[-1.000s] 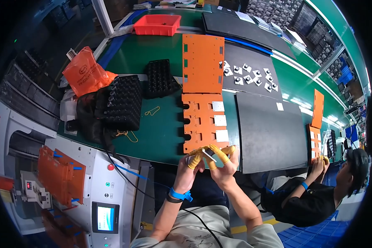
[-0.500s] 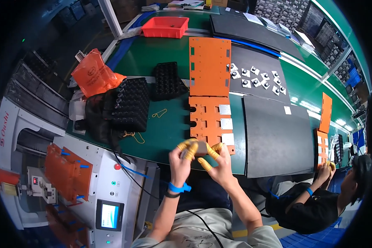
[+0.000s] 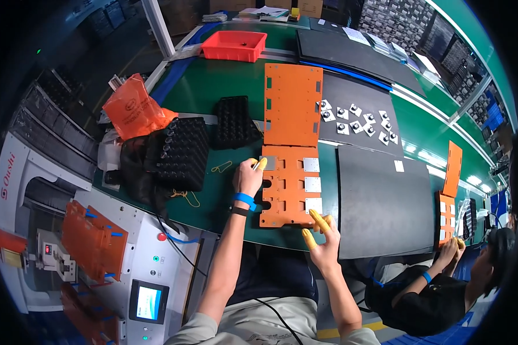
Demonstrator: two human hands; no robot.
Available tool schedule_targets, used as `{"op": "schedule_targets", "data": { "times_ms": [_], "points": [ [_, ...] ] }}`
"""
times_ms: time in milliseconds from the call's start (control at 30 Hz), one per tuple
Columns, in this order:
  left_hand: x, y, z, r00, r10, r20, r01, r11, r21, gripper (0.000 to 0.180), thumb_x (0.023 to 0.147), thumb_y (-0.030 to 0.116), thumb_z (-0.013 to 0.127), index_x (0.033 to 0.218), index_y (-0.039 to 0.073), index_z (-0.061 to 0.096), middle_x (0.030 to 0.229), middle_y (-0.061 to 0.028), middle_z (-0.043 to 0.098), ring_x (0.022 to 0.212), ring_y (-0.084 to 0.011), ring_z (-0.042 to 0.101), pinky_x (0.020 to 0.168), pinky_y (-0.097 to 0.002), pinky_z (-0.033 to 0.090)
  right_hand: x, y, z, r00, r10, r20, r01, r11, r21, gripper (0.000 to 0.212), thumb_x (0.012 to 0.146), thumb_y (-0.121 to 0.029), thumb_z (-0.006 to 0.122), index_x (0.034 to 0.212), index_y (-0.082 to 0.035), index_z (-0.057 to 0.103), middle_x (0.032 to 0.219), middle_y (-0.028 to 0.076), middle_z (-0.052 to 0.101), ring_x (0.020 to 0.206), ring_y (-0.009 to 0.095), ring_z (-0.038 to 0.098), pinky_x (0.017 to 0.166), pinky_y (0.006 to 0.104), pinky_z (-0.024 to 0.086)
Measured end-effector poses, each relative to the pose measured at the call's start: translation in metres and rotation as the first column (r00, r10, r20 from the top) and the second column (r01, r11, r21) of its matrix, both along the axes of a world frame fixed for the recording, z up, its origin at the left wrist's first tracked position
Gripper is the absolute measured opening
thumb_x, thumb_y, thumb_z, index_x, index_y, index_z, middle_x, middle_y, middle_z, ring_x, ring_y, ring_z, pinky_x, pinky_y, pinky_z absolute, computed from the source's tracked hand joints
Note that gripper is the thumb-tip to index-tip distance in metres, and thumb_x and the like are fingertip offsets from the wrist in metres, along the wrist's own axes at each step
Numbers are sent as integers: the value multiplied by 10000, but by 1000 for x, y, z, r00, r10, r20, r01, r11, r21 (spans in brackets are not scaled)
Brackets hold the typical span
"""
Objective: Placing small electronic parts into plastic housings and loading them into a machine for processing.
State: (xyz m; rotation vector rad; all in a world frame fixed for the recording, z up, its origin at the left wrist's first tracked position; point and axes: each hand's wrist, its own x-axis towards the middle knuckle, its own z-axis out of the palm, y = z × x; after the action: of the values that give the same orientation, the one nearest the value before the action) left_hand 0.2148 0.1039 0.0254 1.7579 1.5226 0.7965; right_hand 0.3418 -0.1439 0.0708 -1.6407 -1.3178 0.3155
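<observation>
An orange hinged fixture (image 3: pixel 290 188) lies opened out in front of me, its lid (image 3: pixel 293 104) folded back toward the far side. Three pale square plates (image 3: pixel 312 184) sit in a column along the fixture's right side. My left hand (image 3: pixel 249 178), with yellow finger cots and a blue wrist strap, is at the fixture's upper left corner. Its fingers are closed on a grey square plate (image 3: pixel 269 163) at the slot there. My right hand (image 3: pixel 324 238), also in yellow finger cots, holds nothing. Its fingers are apart beside the fixture's lower right corner.
Black trays (image 3: pixel 184 154) stand to the left near an orange bag (image 3: pixel 133 108). A black mat (image 3: pixel 385 201) lies to the right. Small white pieces with black parts (image 3: pixel 355 126) are spread behind it. A red bin (image 3: pixel 234 46) is far back; a co-worker (image 3: pixel 429 287) sits at right.
Both hands were together over the fixture's near edge with a square plate. My left hand has carried the plate to the upper left slot; my right hand has let go and moved down right.
</observation>
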Motion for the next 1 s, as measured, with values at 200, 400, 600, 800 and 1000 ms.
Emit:
{"op": "schedule_targets", "data": {
  "times_ms": [200, 400, 600, 800, 1000],
  "points": [
    [21, -11, 6, 990, 67, -122, -76, 995, -66, 276, 898, 329, 671, 994, 71, 691, 982, -166, 710, 939, -394, 657, 750, -487, 520, 0, -1, -9, 998, -37, -42, 36, 999, -25, 503, 759, -42, 781, 1247, -30, 659, 817, 60, 459, 766, 207, 481, 717, 322, 418],
    [10, -4, 11, 993, 16, -120, -29, 993, -110, 331, 901, 341, 674, 1021, 33, 656, 1070, -178, 685, 998, -384, 638, 787, -485, 515, -30, 19, 5, 997, 68, -43, -67, 998, 20, 484, 761, -36, 782, 1231, -26, 669, 808, 66, 478, 746, 211, 490, 686, 324, 421],
    [-42, -27, -40, 919, -53, 392, -45, 970, 237, 283, 984, 276, 596, 1114, 24, 596, 1050, -162, 603, 907, -340, 610, 811, -418, 496, -66, 86, 47, 981, 196, -15, -190, 966, 176, 416, 777, -6, 752, 1186, -17, 677, 821, 86, 527, 745, 233, 521, 683, 331, 442],
    [-122, -68, -32, 217, 217, 952, 422, 859, -291, 309, 1053, 351, 480, 1190, 90, 574, 1064, -33, 600, 800, -130, 601, 747, -305, 522, -130, 206, 75, 899, 438, 1, -432, 888, 155, 295, 793, -59, 745, 1068, 14, 670, 948, 140, 612, 832, 280, 622, 738, 370, 503],
    [-159, -97, -9, -160, 538, 828, 550, 745, -377, 413, 980, 282, 634, 1300, 29, 571, 1220, -120, 636, 1072, -218, 632, 946, -318, 543, -205, 286, 68, 843, 276, 462, -340, 938, 59, 291, 760, -285, 795, 864, -23, 719, 846, 146, 660, 841, 311, 650, 768, 416, 501]
  ]
}}
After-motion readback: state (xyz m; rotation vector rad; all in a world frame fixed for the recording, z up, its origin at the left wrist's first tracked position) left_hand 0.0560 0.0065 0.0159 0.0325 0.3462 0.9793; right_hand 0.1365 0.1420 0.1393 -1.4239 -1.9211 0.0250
